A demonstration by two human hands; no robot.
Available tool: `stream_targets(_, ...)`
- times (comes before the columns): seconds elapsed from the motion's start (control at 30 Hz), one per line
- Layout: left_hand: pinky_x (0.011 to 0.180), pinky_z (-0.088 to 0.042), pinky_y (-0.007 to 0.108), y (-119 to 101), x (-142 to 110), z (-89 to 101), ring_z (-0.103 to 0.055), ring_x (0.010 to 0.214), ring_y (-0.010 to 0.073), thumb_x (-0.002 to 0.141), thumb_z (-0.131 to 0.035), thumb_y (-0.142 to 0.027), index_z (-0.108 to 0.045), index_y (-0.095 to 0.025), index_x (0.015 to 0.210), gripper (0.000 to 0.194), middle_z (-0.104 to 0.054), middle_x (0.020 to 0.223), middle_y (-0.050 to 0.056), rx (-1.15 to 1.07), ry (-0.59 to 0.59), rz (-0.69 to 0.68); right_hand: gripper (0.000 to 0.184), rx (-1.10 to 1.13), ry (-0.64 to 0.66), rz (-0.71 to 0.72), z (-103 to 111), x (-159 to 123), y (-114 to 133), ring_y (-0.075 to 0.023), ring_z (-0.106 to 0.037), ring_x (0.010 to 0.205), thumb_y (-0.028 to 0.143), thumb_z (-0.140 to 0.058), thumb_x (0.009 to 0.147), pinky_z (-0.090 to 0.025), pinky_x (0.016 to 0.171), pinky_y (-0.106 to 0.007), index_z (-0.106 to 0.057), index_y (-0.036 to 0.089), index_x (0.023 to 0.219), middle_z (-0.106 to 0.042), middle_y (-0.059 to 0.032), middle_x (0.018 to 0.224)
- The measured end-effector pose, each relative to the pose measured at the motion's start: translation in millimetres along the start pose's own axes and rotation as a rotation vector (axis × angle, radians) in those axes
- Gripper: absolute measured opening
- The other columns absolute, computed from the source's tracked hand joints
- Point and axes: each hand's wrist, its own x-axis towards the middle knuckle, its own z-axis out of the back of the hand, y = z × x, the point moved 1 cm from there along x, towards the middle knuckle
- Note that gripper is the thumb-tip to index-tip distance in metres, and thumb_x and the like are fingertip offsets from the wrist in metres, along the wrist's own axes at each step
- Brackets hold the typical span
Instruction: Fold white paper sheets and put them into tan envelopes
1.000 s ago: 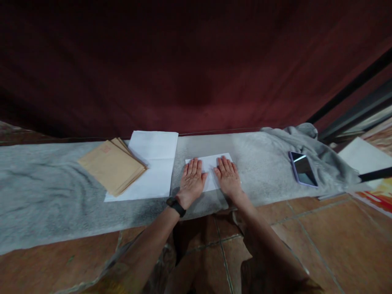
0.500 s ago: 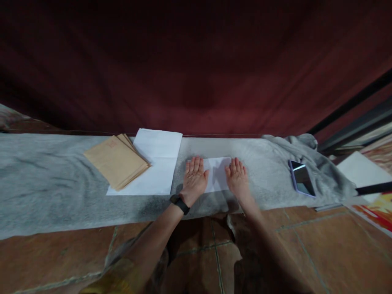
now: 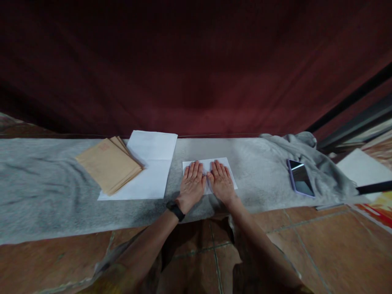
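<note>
Folded sheet (image 3: 231,166) lies crosswise under both flattened hands (image 3: 191,185) — side by side; bench's front edge (image 3: 257,209) nearer them.

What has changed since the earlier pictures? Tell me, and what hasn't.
The right hand went out to the small paper's right edge, then back left, ending closer to the left hand than at first. Nothing was picked up. The left hand stayed flat on the paper; the envelopes, large sheet and phone stayed put.
</note>
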Motion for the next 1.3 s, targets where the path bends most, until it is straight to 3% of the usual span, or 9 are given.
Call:
stream_targets(0.33, 0.126, -0.021, 0.046, 25, 2, 4.3, -0.03, 0.153, 0.0271, 0.104, -0.03, -0.035, -0.037, -0.006, 0.155, 0.059, -0.034, 0.163, 0.017, 0.046, -0.007, 0.102, 0.06, -0.058, -0.08, -0.075, -11, 2, -16, -0.0307, -0.039, 0.147, 0.042, -0.032, 0.107, -0.029, 0.121, -0.05, -0.04, 0.007, 0.154, -0.041, -0.019, 0.159)
stream_targets(0.6, 0.126, -0.023, 0.048, 35, -1, 15.7, -0.03, 0.153, 0.0303, 0.102, -0.032, -0.03, -0.041, 0.0, 0.152, 0.059, -0.036, 0.161, 0.021, 0.063, -0.015, 0.163, 0.06, -0.106, -0.113, -0.225, -5, 5, -29, -0.034, -0.043, 0.145, 0.041, -0.031, 0.106, -0.029, 0.12, -0.054, -0.044, 0.003, 0.151, -0.044, -0.023, 0.156)
stream_targets(0.73, 0.127, -0.023, 0.047, 15, -3, 17.4, -0.028, 0.154, 0.0274, 0.103, -0.031, -0.029, -0.038, -0.003, 0.154, 0.058, -0.034, 0.163, 0.018, -0.004, -0.027, 0.046, 0.06, -0.045, -0.056, -0.147, 0, 8, -16, -0.03, -0.034, 0.151, 0.038, -0.026, 0.107, -0.027, 0.123, -0.049, -0.042, 0.003, 0.152, -0.037, -0.0199, 0.161)
stream_targets(0.93, 0.127, -0.023, 0.05, -15, -15, 3.8, -0.027, 0.154, 0.027, 0.102, -0.03, -0.023, -0.04, -0.005, 0.153, 0.054, -0.037, 0.162, 0.016, -0.036, 0.022, -0.113, 0.059, 0.047, 0.041, 0.069, 0, 2, 5, -0.0244, -0.028, 0.154, 0.04, -0.022, 0.108, -0.023, 0.126, -0.045, -0.041, 0.01, 0.155, -0.034, -0.0127, 0.164)
stream_targets(1.1, 0.127, -0.02, 0.049, -8, -16, -0.4, -0.023, 0.155, 0.026, 0.103, -0.03, -0.029, -0.039, -0.006, 0.154, 0.056, -0.035, 0.163, 0.016, -0.01, 0.001, -0.094, 0.057, 0.003, 0.041, 0.056, 0, 0, -1, -0.0264, -0.033, 0.151, 0.04, -0.025, 0.108, -0.024, 0.124, -0.048, -0.041, 0.012, 0.155, -0.036, -0.013, 0.163)
stream_targets(1.3, 0.127, -0.021, 0.048, 5, -14, 7.4, -0.024, 0.155, 0.026, 0.104, -0.029, -0.034, -0.036, -0.007, 0.156, 0.058, -0.031, 0.165, 0.016, -0.007, -0.013, -0.038, 0.056, -0.046, -0.012, -0.008, -2, 0, -19, -0.0286, -0.038, 0.148, 0.041, -0.029, 0.107, -0.026, 0.122, -0.049, -0.042, 0.014, 0.155, -0.04, -0.0134, 0.161)
